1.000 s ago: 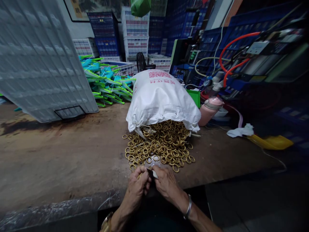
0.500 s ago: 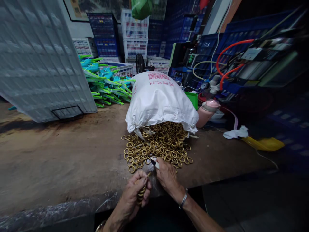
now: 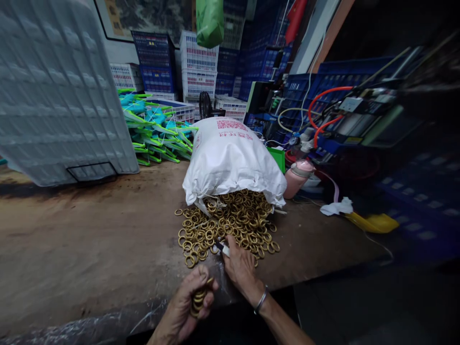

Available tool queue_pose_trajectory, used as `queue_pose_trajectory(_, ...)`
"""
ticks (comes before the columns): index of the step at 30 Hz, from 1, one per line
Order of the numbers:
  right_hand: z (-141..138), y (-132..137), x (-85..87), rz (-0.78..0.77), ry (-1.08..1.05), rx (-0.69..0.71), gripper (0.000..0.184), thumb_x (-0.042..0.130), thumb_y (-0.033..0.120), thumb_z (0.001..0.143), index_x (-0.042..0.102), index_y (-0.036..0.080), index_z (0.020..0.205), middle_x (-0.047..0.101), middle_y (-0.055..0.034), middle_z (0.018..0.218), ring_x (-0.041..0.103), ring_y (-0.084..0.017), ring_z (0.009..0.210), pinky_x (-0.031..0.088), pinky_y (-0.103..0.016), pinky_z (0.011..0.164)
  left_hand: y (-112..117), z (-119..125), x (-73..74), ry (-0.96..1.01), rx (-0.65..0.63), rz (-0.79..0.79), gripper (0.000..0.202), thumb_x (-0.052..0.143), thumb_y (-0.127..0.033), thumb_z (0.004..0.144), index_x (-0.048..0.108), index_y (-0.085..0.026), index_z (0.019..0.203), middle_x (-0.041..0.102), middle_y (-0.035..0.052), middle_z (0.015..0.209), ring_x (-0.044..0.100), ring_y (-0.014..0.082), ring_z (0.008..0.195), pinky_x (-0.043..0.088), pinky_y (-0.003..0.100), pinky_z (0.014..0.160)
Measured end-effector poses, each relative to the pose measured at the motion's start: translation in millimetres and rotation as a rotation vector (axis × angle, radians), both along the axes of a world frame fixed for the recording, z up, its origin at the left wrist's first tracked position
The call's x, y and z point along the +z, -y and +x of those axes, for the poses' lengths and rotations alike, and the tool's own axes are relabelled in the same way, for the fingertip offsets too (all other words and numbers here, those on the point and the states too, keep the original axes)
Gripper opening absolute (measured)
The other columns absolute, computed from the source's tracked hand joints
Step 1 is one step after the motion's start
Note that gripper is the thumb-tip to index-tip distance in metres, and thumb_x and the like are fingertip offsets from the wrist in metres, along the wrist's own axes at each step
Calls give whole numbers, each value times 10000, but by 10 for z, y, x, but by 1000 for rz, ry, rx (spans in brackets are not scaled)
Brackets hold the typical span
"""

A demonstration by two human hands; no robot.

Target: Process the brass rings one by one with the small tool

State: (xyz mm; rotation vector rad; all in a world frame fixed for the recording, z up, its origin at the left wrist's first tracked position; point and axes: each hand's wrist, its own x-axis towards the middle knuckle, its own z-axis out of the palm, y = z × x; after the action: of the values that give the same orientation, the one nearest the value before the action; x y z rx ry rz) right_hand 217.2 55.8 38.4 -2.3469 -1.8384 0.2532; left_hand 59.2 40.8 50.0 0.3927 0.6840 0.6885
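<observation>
My left hand (image 3: 190, 297) is closed around a short stack of gold-coloured rings (image 3: 197, 303), low at the front edge of the table. Beside it, my right hand (image 3: 242, 270) reaches to the near edge of a loose pile of gold rings (image 3: 237, 223). A small tool with a white handle and a dark tip (image 3: 224, 249) is gripped in the right hand; its exact kind cannot be made out. The pile spills from the mouth of a white woven sack (image 3: 235, 163) with red print, lying on its side.
A grey plastic panel (image 3: 64, 96) stands at left on the wooden table (image 3: 108, 239). Behind it lie green and blue hangers (image 3: 158, 132). A pink bottle (image 3: 299, 178), a yellow scoop-like object (image 3: 373, 223) and a machine with orange hoses (image 3: 362, 115) are at right. Crates (image 3: 199, 62) are stacked behind.
The camera view has shifted slightly. The ring that stuck out by my left thumb no longer shows there. My right hand stays at the pile's near edge with the tool.
</observation>
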Motion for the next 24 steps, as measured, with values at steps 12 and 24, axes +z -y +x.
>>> queue_pose_trajectory(12,72,110,16,37,-99,202,243,420,93,769,523,198,963,661,-38,842,600,-156,742,277,-243,589,-43,-33,-33,83,-24,-58,226,685,-220,659,557,-148,830,509,-13,651,484,52,467,223,117,327)
queue_pose_trajectory(24,175,140,-13,83,-290,140,261,453,195,800,534,213,1048,667,-42,939,618,-186,826,388,-251,692,-90,-89,-84,69,21,-86,340,668,-185,656,555,-148,974,540,0,674,500,73,505,253,119,335)
